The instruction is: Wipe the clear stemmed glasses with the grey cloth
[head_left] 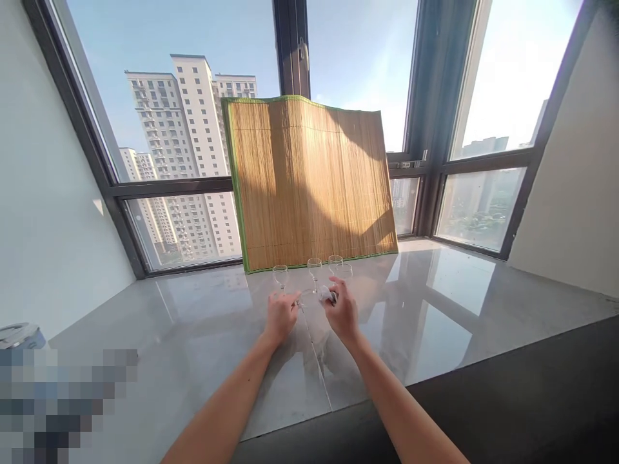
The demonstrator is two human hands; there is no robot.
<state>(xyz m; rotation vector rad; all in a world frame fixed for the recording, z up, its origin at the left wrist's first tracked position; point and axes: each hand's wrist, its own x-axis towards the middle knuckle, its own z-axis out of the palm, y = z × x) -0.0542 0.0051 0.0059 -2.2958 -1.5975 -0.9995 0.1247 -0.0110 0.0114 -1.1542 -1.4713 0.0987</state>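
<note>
In front of the mat (314, 180), a glass (308, 298) is between the left hand (282, 316) gripping it and the right hand (342, 312) clutching something white (325, 294).

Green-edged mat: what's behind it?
Behind the green-edged mat, dark window frames and glass show past its edges, with tall buildings outside; whatever lies directly behind it is covered.

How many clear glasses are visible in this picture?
5: one glass in the left hand; on the sill, a glass beyond that hand, a middle glass, and two overlapping glasses beyond the right hand. Others may be hidden.
</note>
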